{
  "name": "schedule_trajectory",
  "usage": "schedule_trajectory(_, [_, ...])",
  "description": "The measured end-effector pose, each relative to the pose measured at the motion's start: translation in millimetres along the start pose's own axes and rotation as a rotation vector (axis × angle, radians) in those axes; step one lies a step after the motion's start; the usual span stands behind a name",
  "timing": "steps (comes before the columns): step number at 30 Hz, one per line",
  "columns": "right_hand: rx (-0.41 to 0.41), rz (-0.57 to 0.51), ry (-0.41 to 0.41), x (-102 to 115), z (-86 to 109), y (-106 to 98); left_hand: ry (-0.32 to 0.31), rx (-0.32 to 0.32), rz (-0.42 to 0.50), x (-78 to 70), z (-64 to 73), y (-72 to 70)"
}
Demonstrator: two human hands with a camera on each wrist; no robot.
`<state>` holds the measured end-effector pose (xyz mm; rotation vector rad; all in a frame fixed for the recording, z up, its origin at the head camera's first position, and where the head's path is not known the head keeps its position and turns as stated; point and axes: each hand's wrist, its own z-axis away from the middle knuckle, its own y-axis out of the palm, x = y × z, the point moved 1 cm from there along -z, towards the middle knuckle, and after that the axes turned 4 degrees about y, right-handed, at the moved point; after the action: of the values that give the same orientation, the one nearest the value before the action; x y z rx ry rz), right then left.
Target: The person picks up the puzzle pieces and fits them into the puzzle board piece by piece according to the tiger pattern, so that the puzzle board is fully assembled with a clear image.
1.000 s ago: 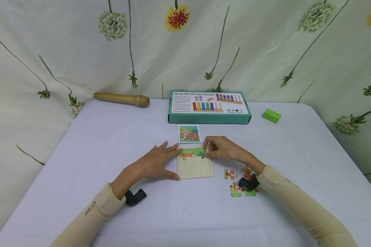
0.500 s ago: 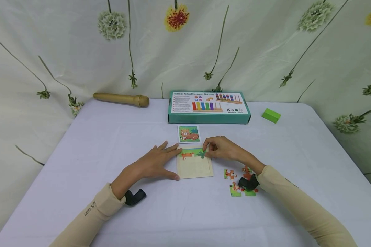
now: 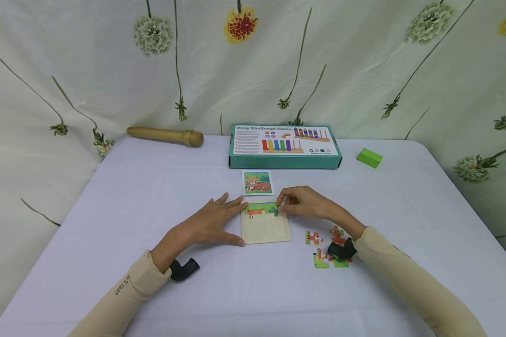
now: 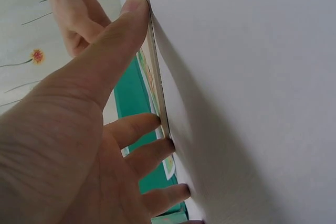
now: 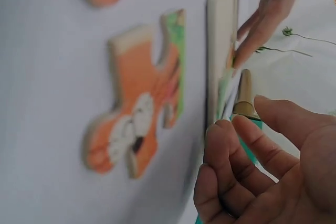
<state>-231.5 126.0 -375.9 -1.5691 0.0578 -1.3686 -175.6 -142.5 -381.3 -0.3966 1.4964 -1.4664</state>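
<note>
In the head view, a shallow wooden puzzle board (image 3: 264, 230) lies before me, with joined puzzle pieces (image 3: 260, 209) along its top showing orange and a green plant. My left hand (image 3: 208, 221) rests with fingers spread at the board's left side; its thumb touches the lower left corner. My right hand (image 3: 305, 201) is at the upper right corner, fingertips by the plant piece. In the right wrist view its thumb and index finger (image 5: 265, 142) stand apart, nothing visible between them, the other fingers bent. Loose tiger pieces (image 3: 314, 238) lie to the right, partly hidden by a black wrist device.
A tiger picture card (image 3: 258, 182) lies just beyond the board. Behind it is a teal Ring Challenge Game box (image 3: 285, 161). A brown microphone-shaped object (image 3: 165, 135) lies back left, and a green block (image 3: 369, 158) back right. A flowered cloth hangs behind the table.
The right wrist and sleeve have shifted slightly to the right, and its thumb has eased a little off the plant piece. The left hand and the board look the same.
</note>
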Motion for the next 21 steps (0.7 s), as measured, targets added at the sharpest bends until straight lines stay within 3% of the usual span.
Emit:
schedule_trajectory(8, [-0.081,0.011,0.005,3,24.5,-18,-0.013,-0.001,0.002,-0.5,0.2,-0.2])
schedule_trajectory(21, [-0.097,0.031,0.039,-13,78.2,-20,-0.019,0.004,0.012,-1.2,-1.1,-0.2])
